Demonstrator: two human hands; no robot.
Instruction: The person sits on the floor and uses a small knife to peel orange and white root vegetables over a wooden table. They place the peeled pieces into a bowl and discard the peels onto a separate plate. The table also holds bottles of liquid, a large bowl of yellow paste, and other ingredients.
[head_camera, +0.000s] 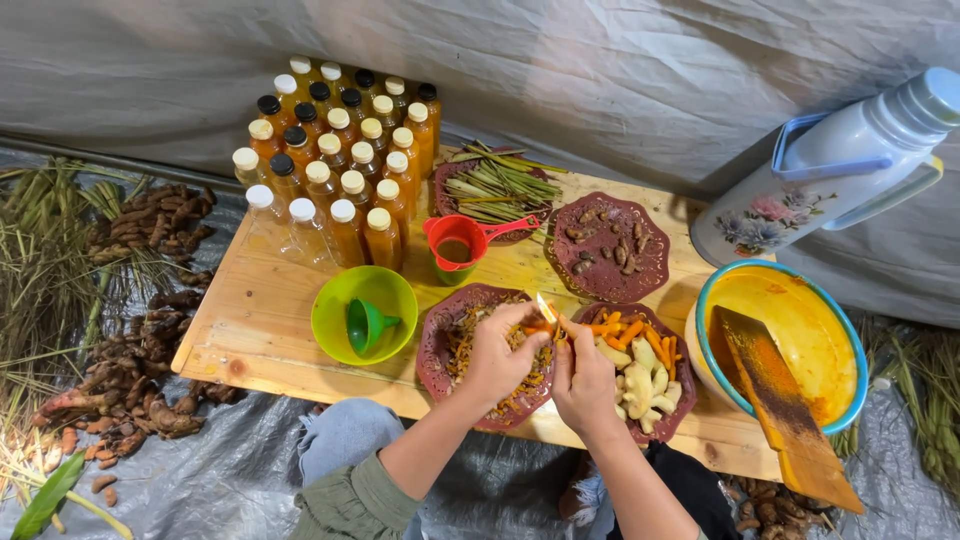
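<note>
— Gripped: left hand (497, 358) pinches an orange root piece (537, 327); right hand (583, 378) closes on a small knife (546, 306), both above the maroon plate (437, 352).
— Beside that plate?
— Green bowl (335, 310) left, ginger plate (682, 402) right. Advice: shallow strokes, blade angled off the thumb.

The low table (260, 320) is pale, unfinished wood with visible grain, and the paddle (775, 400) lying in the glossy enamelled basin (840, 330) is rough wood stained yellow. The green bowl (335, 305), its funnel (368, 325) and the red cup (455, 245) are smooth, shiny plastic, as is the flowered flask (800, 190). Matt, creased tarpaulin (600, 70) hangs behind, and the bottles (345, 160) are clear plastic.
</note>
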